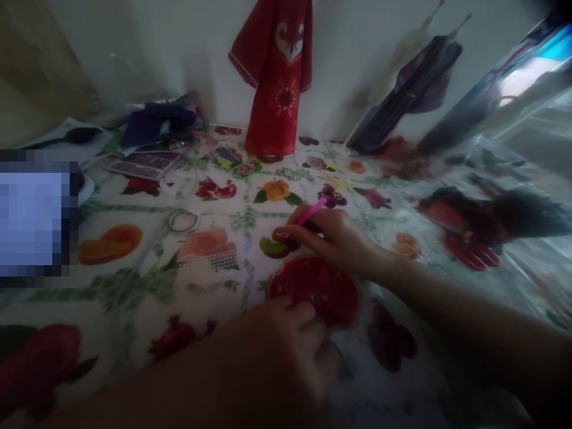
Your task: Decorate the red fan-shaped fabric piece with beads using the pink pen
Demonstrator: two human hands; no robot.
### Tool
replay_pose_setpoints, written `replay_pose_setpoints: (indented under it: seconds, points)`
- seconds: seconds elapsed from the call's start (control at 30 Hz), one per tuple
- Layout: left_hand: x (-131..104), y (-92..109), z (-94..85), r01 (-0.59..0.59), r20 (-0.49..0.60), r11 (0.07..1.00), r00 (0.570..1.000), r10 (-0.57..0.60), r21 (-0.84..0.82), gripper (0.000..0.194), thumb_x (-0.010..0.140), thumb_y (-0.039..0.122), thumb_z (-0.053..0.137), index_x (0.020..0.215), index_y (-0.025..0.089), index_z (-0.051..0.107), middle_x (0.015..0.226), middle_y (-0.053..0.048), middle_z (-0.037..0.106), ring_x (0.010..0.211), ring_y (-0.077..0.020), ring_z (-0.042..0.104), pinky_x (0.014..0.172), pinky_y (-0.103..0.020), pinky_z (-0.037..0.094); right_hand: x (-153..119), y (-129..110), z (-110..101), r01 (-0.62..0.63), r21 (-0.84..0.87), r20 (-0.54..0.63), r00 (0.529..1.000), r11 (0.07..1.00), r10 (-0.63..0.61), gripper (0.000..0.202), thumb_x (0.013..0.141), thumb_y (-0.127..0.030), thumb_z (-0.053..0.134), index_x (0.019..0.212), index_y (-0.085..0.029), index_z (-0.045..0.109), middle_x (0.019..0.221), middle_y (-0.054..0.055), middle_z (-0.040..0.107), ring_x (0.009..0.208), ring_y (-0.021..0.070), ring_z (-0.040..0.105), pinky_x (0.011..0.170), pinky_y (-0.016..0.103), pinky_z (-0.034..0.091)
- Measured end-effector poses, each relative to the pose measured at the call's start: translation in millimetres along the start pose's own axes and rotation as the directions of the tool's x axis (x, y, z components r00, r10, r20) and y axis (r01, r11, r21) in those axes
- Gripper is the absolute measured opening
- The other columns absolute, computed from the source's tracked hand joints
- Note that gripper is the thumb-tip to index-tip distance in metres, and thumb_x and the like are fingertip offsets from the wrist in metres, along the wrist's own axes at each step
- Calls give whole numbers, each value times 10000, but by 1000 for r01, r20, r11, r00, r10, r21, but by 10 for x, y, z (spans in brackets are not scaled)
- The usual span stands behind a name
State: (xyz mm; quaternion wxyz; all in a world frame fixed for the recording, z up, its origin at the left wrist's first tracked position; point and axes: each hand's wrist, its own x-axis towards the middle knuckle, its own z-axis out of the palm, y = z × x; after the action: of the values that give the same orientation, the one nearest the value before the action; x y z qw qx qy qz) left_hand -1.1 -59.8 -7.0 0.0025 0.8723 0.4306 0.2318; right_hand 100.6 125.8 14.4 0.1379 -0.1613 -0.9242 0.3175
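Observation:
In the head view, my right hand (333, 238) pinches a thin pink pen-like stick (316, 210), which slants up out of the fingers. Its lower tip is hidden in the dim light. Just below lies a red rounded piece (330, 292) with a paler decorated edge, flat on the tablecloth. My left hand (299, 339) has its fingers curled over the near left edge of this piece and holds it. A small green-rimmed dish (247, 170) full of tiny multicoloured beads stands further back.
A miniature red robe (277, 95) with white ornament stands by the wall. Dark small garments (402, 95) lean at the right. A ring-shaped roll (183, 221), a purple cloth (156, 125) and a flat printed packet (143, 165) lie left on the fruit-patterned tablecloth (223, 298).

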Motion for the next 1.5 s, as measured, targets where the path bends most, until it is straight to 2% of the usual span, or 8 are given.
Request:
replay_pose_setpoints:
  seconds: [0.1, 0.33, 0.57, 0.73, 0.9, 1.13, 1.33, 1.5]
  points:
    - [7, 4, -30, -1, 19, 1000, 1000, 1, 2, 354, 971, 459, 553, 930, 133, 685, 901, -78, 711, 750, -214, 602, 619, -345, 502, -5, 7, 9, 16, -13, 5, 1000, 1000, -16, 263, 1015, -370, 569, 980, -158, 721, 939, 50, 728, 806, 151, 670, 718, 272, 496]
    - [-2, 17, -23, -5, -12, 1000, 1000, 5, 14, 424, 1015, 486, 468, 975, 124, 684, 978, -108, 731, 740, -201, 607, 648, -344, 503, -2, -6, 19, 72, -45, -5, 997, 996, -72, 193, 1010, -310, 580, 986, -171, 711, 965, 36, 738, 805, 136, 674, 718, 263, 506]
    - [7, 5, 0, -3, -32, 1000, 999, 3, 22, 437, 1012, 503, 471, 990, 122, 684, 980, -112, 730, 734, -203, 606, 616, -340, 486, 11, -16, 1, 42, -13, -9, 999, 999, -43, 215, 1011, -310, 574, 957, -150, 708, 939, 38, 742, 791, 131, 677, 707, 254, 508]
    - [19, 7, -37, -9, 28, 1000, 1000, 8, 6, 390, 999, 485, 499, 865, 152, 654, 914, -86, 723, 741, -207, 599, 630, -344, 488, 3, 0, -8, 0, 10, -34, 999, 1000, 0, 274, 1017, -361, 554, 925, -147, 697, 878, 38, 729, 729, 130, 664, 639, 251, 478]
    - [5, 13, -8, 3, 2, 1000, 1000, -3, 18, 395, 993, 493, 511, 940, 135, 667, 958, -105, 725, 739, -205, 605, 629, -346, 487, 16, -4, -8, 0, -8, -15, 1000, 1000, 0, 240, 1012, -342, 567, 933, -161, 702, 886, 29, 732, 736, 130, 663, 649, 250, 474]
    - [6, 20, -35, 13, -15, 1000, 1000, -13, -16, 370, 993, 456, 521, 972, 125, 684, 1005, -110, 732, 785, -219, 633, 688, -367, 532, -156, -184, -181, 104, 37, -43, 994, 994, -102, 154, 1005, -316, 582, 974, -196, 673, 887, 7, 715, 768, 135, 662, 691, 268, 505]
    - [31, 69, -128, 19, 105, 999, 994, -16, -30, 240, 966, 377, 603, 1020, 161, 692, 1085, -100, 716, 942, -232, 657, 829, -369, 561, -513, -365, -285, 140, 37, 132, 981, 989, -143, 105, 1010, -270, 557, 981, -222, 646, 874, 1, 685, 762, 126, 657, 725, 258, 526]
    - [36, 46, -131, 12, 104, 999, 995, -8, -32, 247, 970, 361, 588, 998, 141, 695, 1061, -117, 722, 1008, -257, 651, 854, -385, 570, -651, -333, -198, 93, 62, 200, 974, 994, -103, 121, 1014, -246, 526, 975, -226, 639, 929, 16, 683, 829, 127, 671, 752, 221, 532]
